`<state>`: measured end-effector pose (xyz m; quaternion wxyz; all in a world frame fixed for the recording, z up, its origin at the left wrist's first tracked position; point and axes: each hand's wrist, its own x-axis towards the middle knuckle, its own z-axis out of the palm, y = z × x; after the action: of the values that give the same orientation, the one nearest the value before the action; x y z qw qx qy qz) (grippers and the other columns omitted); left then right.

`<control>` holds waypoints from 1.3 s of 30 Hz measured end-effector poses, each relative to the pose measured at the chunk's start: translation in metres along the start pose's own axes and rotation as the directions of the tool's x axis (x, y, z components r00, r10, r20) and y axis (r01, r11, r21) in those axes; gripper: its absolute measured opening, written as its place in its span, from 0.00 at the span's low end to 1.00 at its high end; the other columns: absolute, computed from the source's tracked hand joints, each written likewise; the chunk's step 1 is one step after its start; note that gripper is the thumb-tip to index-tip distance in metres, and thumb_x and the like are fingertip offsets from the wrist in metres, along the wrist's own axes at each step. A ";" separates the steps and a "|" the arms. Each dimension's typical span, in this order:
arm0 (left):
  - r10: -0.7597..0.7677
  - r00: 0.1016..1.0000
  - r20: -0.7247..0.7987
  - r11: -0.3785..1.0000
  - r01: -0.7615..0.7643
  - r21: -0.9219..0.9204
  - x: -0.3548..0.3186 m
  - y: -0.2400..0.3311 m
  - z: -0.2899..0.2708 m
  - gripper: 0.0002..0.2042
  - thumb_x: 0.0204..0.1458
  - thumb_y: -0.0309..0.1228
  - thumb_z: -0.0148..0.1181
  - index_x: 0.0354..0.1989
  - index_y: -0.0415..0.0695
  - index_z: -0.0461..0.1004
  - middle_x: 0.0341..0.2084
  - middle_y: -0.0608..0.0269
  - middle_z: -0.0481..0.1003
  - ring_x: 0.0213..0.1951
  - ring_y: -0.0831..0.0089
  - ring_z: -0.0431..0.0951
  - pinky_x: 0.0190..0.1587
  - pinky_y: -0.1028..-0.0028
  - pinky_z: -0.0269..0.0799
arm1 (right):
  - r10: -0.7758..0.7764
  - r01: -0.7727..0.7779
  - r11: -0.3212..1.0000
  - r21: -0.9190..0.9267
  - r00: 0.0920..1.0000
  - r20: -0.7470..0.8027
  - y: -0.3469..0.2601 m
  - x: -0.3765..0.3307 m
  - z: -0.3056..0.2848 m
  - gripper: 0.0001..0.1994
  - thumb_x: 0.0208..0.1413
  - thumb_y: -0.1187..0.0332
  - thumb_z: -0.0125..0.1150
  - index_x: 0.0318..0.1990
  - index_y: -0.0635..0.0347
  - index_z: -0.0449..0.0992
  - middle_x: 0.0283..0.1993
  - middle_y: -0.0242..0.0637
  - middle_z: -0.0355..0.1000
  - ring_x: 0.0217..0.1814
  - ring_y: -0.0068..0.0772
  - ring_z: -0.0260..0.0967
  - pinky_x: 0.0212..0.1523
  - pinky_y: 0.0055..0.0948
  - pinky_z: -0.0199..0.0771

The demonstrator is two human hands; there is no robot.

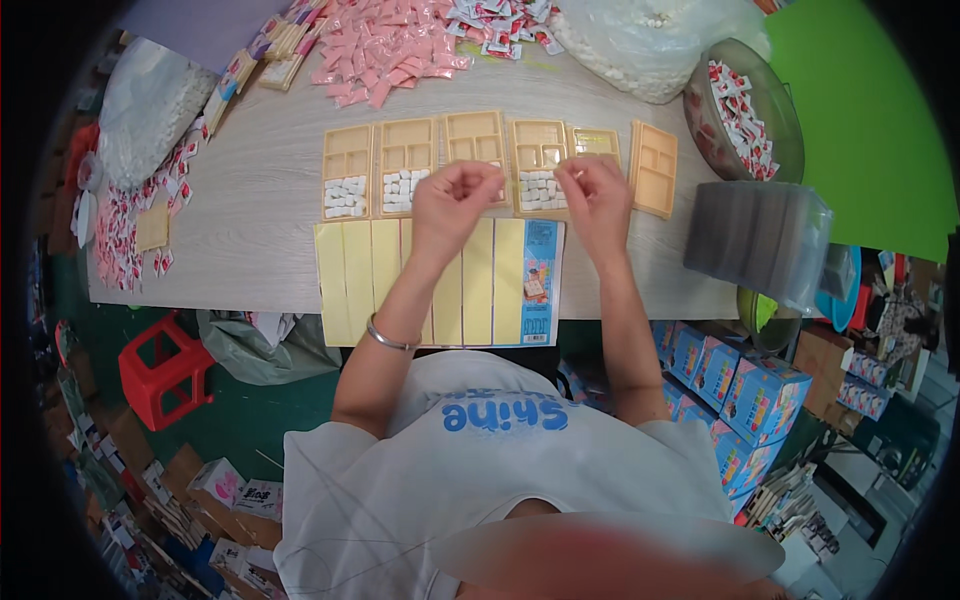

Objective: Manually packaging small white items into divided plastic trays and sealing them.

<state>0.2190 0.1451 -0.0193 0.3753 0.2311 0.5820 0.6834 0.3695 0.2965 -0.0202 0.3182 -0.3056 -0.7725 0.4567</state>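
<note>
A row of tan compartment trays lies across the table before me. Small white pieces fill the near compartment of the left tray (347, 160), the second tray (407, 145) and the fourth tray (539, 145). My left hand (455, 205) is over the near part of the third tray (473, 130), hiding much of it, with thumb and fingers pinched together. Close by, my right hand (597, 205) pinches likewise between the fourth tray and a partly covered fifth tray (595, 142). What either hand holds, if anything, is too small to make out.
Yellow-and-blue printed cards (400, 300) overlap at the near edge. Pink packets (390, 45) and a bag of white pieces (630, 45) lie at the back. A bowl of sachets (745, 110) and clear plastic boxes (755, 245) stand right. An empty-looking tray (655, 168) lies nearby.
</note>
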 end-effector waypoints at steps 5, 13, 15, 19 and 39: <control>0.132 0.989 -0.068 0.882 -0.085 0.463 0.064 0.014 -0.037 0.04 0.57 0.28 0.68 0.36 0.40 0.83 0.29 0.65 0.82 0.31 0.78 0.81 0.35 0.79 0.76 | -0.361 0.450 0.674 -0.586 0.893 0.270 0.008 0.071 0.004 0.06 0.55 0.73 0.68 0.40 0.54 0.85 0.38 0.38 0.76 0.34 0.41 0.76 0.38 0.37 0.77; 0.403 0.901 0.160 0.227 -0.267 0.937 0.087 0.004 -0.043 0.05 0.48 0.33 0.70 0.32 0.49 0.84 0.31 0.64 0.79 0.37 0.62 0.77 0.46 0.63 0.68 | -0.153 0.236 0.703 -0.671 0.971 0.181 0.011 0.155 0.035 0.07 0.56 0.66 0.66 0.40 0.50 0.86 0.42 0.38 0.78 0.45 0.45 0.77 0.46 0.43 0.78; 0.421 0.893 0.159 0.192 -0.259 0.947 0.082 0.003 -0.046 0.06 0.47 0.33 0.70 0.33 0.49 0.84 0.32 0.65 0.79 0.39 0.61 0.75 0.48 0.62 0.66 | -0.108 0.226 0.627 -0.746 0.973 0.204 0.016 0.174 0.047 0.07 0.55 0.65 0.66 0.40 0.48 0.86 0.43 0.37 0.78 0.48 0.45 0.77 0.46 0.43 0.79; 0.579 0.811 0.087 0.301 -0.311 0.901 0.059 0.017 -0.067 0.05 0.48 0.31 0.70 0.34 0.51 0.83 0.34 0.69 0.77 0.44 0.65 0.74 0.52 0.60 0.63 | 0.086 0.170 0.527 -0.833 0.964 0.251 0.025 0.184 0.055 0.09 0.58 0.63 0.60 0.40 0.50 0.85 0.48 0.40 0.78 0.46 0.49 0.79 0.46 0.46 0.79; 0.404 0.915 0.013 0.079 -0.049 0.996 -0.019 -0.004 -0.195 0.29 0.62 0.43 0.56 0.71 0.49 0.63 0.71 0.61 0.62 0.73 0.56 0.57 0.72 0.43 0.44 | -0.195 0.396 0.730 -0.558 0.902 0.386 -0.040 0.132 0.135 0.08 0.59 0.62 0.63 0.40 0.51 0.83 0.40 0.38 0.78 0.42 0.45 0.78 0.42 0.43 0.78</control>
<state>0.0846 0.0090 -0.0633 -0.0668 0.4142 0.8856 0.1990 0.1775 0.3126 -0.0072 0.1469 -0.1917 -0.9573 0.1589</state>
